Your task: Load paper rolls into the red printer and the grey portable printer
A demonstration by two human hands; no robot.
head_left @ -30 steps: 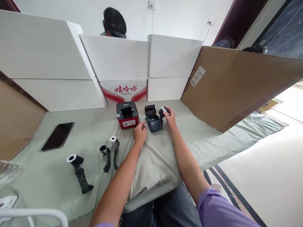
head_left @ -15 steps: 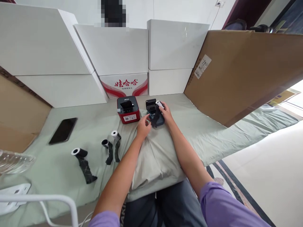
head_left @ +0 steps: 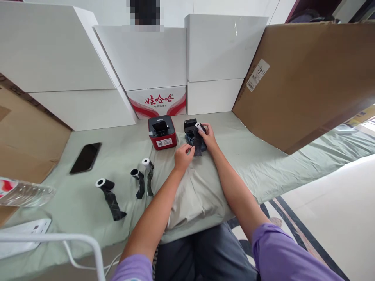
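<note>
My right hand (head_left: 209,137) grips a small paper roll (head_left: 199,127), its white end facing me. A black strip (head_left: 197,145) hangs down from that roll. My left hand (head_left: 184,158) is closed in a pinch at the left edge of the strip. Behind and under the strip stands a small dark printer (head_left: 190,125) with its lid raised; its inside is mostly hidden. Left of it sits a red and black printer (head_left: 162,134) with a black piece out of its top. Several similar rolls with black tails lie further left, among them the largest roll (head_left: 106,184).
A black phone (head_left: 86,158) lies on the green cloth (head_left: 84,203). At the left edge are a plastic bottle (head_left: 32,194), a white device (head_left: 27,234) and a white metal tube (head_left: 67,238). White boxes (head_left: 140,58) line the back; a large cardboard box (head_left: 307,86) stands right.
My left hand has moved slightly right and down along the strip. The strip now hangs straighter and flatter below the roll. The camera view has shifted a little.
</note>
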